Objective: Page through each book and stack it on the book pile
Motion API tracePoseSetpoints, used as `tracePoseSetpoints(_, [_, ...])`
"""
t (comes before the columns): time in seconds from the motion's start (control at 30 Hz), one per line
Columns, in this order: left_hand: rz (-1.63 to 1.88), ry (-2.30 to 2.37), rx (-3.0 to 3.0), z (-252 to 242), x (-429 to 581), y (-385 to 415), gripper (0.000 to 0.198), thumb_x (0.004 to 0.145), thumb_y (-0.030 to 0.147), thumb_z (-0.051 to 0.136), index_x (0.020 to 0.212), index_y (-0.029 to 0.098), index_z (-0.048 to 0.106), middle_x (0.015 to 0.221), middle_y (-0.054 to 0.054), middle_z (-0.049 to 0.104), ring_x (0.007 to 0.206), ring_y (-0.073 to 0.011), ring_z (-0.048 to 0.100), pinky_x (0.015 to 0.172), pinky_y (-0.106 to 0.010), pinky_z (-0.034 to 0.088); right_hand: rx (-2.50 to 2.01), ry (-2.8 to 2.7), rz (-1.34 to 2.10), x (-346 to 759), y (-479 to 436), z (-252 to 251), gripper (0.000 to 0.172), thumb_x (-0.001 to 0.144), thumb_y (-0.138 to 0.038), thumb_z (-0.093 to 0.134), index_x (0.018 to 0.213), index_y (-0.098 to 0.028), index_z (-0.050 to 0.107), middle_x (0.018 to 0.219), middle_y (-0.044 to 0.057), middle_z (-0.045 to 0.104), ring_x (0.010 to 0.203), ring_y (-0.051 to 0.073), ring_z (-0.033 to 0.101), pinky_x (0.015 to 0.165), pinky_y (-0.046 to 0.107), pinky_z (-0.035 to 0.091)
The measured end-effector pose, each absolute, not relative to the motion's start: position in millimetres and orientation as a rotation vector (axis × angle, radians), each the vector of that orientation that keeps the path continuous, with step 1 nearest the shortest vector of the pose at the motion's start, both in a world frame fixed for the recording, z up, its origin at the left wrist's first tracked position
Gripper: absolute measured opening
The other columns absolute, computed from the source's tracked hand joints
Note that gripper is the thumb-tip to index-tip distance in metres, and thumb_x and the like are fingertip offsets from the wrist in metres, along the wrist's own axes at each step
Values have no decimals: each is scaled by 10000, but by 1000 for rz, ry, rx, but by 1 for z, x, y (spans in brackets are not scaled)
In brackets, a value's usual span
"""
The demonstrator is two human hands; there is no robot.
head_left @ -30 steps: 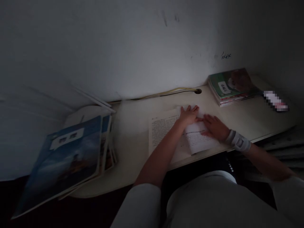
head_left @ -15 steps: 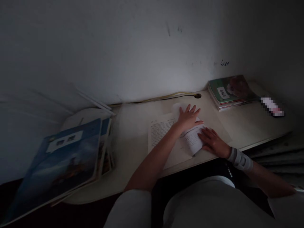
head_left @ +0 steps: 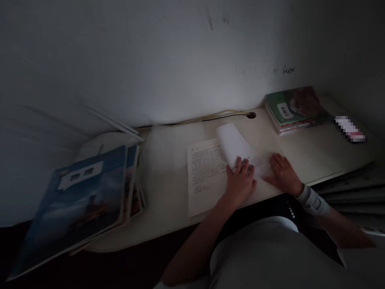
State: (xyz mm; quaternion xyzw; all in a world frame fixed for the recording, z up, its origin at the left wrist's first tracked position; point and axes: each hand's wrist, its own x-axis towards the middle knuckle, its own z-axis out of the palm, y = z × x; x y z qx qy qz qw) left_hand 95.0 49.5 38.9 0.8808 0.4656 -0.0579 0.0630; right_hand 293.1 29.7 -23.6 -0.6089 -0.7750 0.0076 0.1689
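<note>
A printed white sheet of paper (head_left: 204, 168) lies on the pale desk (head_left: 168, 160) in dim light. Its right part is folded over and curls up as a blank flap (head_left: 233, 144). My left hand (head_left: 240, 182) lies flat, fingers stretched out, on the near end of that flap. Right of it my right hand (head_left: 282, 174) rests flat on the paper's right edge, and a pale band (head_left: 313, 200) wraps that wrist. Neither hand grips anything.
A stack of books with a green cover (head_left: 296, 109) sits at the desk's back right. Blue-covered books (head_left: 81, 196) lean at the left end. A cable (head_left: 210, 117) runs along the wall to a hole (head_left: 251, 115). My light trousers (head_left: 270, 253) are below the desk edge.
My left hand has slid from the far end of the folded sheet toward me, to its near end. The flap now curls up behind it. My right hand shifted slightly right.
</note>
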Motion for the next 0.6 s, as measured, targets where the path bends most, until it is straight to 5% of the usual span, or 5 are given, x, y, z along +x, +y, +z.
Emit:
tracePoseSetpoints(0.27, [-164,1395,2665,30,88,50,546,881,468,471,1357,204,424,1499,-126,331,1409,-367,174,1023,-655,299,-1768,-2177,-40,304,26,-28,465,934,-335,396,1299,-69,502,1389,194,471,1304,271,428,1072,445,357])
tracePoseSetpoints(0.6, [-119,1322,2726,32,75,50,487,865,429,535,1322,272,475,1456,-92,411,1387,-335,256,1059,-597,286,-1719,-2081,-24,304,29,-31,384,931,-220,369,1238,-108,572,1335,154,539,1272,251,470,1062,435,390])
